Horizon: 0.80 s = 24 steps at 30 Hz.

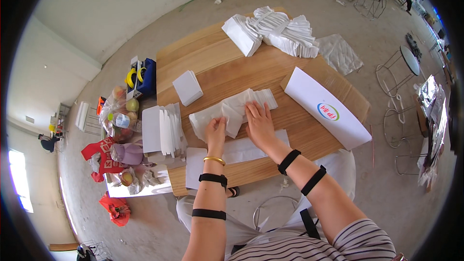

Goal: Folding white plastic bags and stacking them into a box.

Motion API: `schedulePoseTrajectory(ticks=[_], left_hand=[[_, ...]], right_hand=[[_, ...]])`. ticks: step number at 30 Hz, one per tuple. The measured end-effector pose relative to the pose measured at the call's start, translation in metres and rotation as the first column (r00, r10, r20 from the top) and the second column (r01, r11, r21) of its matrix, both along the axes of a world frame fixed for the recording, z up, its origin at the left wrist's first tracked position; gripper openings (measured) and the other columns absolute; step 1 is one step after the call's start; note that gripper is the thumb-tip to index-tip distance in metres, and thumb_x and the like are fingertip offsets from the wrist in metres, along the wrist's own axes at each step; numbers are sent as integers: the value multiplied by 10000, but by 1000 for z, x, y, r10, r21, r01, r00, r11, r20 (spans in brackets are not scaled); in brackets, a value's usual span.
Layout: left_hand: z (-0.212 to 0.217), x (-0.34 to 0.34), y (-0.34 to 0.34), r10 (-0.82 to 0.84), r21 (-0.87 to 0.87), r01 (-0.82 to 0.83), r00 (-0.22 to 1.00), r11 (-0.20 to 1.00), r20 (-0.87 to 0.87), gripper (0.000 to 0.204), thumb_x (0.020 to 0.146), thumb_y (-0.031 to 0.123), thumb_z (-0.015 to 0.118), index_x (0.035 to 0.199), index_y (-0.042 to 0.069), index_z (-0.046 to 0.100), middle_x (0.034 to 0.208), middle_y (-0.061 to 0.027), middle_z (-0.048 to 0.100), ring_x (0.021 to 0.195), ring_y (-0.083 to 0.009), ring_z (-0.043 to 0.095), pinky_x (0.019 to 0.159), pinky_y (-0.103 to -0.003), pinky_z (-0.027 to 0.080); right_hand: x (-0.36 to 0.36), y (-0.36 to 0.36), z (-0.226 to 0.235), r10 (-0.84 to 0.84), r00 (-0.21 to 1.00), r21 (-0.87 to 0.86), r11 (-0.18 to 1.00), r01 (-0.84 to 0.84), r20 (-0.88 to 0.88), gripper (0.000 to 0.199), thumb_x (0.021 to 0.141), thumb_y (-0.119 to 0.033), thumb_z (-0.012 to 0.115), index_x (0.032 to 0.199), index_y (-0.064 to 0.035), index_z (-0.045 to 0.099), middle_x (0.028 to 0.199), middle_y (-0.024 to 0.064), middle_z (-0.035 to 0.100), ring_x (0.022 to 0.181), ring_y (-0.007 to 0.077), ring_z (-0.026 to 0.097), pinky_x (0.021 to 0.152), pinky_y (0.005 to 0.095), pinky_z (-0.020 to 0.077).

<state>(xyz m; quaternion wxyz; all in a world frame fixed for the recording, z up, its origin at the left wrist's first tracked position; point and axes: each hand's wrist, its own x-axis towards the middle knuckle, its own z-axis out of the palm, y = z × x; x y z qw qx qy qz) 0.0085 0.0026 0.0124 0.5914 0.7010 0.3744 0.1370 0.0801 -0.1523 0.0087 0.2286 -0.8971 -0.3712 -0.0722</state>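
On the wooden table in front of me lies a loose stack of thin, white, folded sheets (227,112); I cannot tell if they are paper or bags. My left hand (215,131) is closed, its fingertips pinching the near edge of the stack. Flat on its right part rests my right hand (261,128), fingers stretched out and holding nothing. Beneath my wrists a long white strip (251,150) lies along the near side of the table. Left of it is a white card (195,160), partly covered by my left forearm.
Folded white pieces (166,128) stand at the left, near a small white stack (187,88). Tied white bundles (278,31) lie at the far end. A printed white carton panel (321,108) rests on cardboard at right. Bagged fruit (118,116) and a blue bin (145,79) flank the left edge.
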Motion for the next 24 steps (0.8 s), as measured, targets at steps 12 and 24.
schedulePoseTrajectory(ticks=[12,24], left_hand=[[-5,-1,7,-16,12,16,998,1000,53,246,958,260,629,994,24,689,901,-3,656,821,-83,539,734,-236,417],[1,-3,11,-61,-118,67,996,991,59,302,932,271,665,1014,-18,636,856,-28,622,736,-109,561,613,-253,447]], right_hand=[[-7,-3,22,179,984,238,955,-176,7,574,805,-41,589,1352,76,459,1401,167,443,1372,318,388,1172,467,284],[-17,-9,23,578,762,367,804,-468,-294,526,791,-109,643,1282,43,532,1294,160,532,1260,342,489,1113,464,355]])
